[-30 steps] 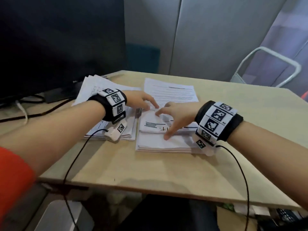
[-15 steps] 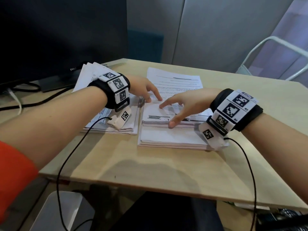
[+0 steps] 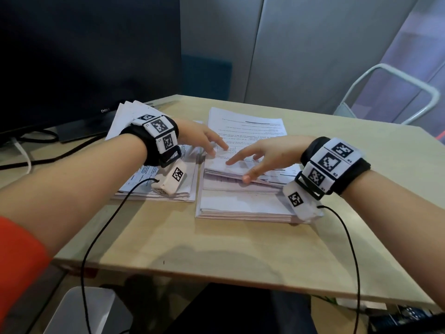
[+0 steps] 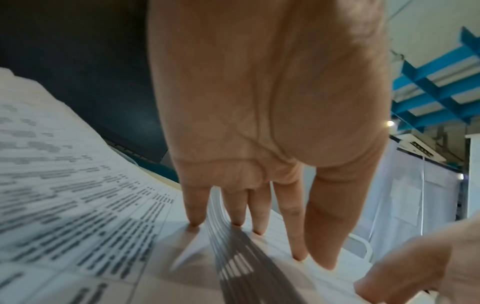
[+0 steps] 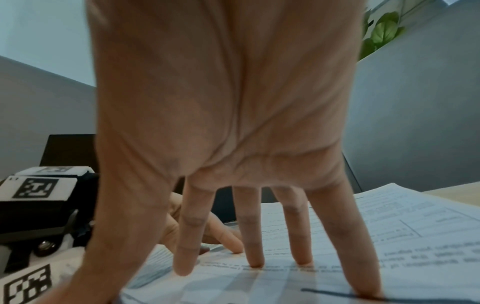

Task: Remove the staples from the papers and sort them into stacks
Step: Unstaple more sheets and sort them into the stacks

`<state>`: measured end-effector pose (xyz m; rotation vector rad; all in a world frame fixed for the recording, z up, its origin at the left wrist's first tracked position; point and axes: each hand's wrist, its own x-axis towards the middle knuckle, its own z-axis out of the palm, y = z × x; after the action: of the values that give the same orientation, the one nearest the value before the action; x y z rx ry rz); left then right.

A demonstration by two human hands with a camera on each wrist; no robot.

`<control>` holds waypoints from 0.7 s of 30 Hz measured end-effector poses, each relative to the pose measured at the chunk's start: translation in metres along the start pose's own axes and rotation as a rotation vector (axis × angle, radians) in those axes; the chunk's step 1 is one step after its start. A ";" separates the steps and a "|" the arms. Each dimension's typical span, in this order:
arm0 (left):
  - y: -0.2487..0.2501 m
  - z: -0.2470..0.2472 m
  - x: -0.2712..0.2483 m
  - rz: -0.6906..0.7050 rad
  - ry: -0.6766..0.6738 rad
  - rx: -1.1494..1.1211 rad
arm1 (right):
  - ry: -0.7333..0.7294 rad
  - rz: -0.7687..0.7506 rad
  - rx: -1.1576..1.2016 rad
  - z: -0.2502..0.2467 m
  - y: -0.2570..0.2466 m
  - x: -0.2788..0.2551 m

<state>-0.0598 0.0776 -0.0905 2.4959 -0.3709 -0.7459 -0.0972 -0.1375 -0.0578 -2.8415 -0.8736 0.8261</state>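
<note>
Both hands, my left hand (image 3: 202, 138) and right hand (image 3: 267, 155), lay spread with fingertips on the middle of three paper stacks (image 3: 243, 186); staples I couldn't make out.

printed text (image 4: 64, 185) blurred unreadable, staples not discernible

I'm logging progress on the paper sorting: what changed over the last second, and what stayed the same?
Little changed. The right hand spread its fingers flatter across the top sheets of the middle stack, thumb at their near edge. The left hand kept its fingertips on the same sheets at their left side. No grip was taken or let go. The left stack and the far sheet stayed put.
</note>
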 end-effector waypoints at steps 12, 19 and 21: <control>-0.006 -0.002 -0.002 -0.035 0.154 -0.275 | 0.056 0.003 0.063 0.004 0.007 0.004; 0.021 -0.008 -0.015 -0.344 0.189 -0.932 | 0.414 -0.016 0.370 -0.012 0.024 -0.020; 0.032 -0.004 -0.016 -0.258 0.149 -1.103 | 0.467 -0.062 0.251 -0.019 0.018 -0.033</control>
<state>-0.0738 0.0589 -0.0632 1.5264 0.3571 -0.6046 -0.1016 -0.1688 -0.0297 -2.6008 -0.7252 0.2215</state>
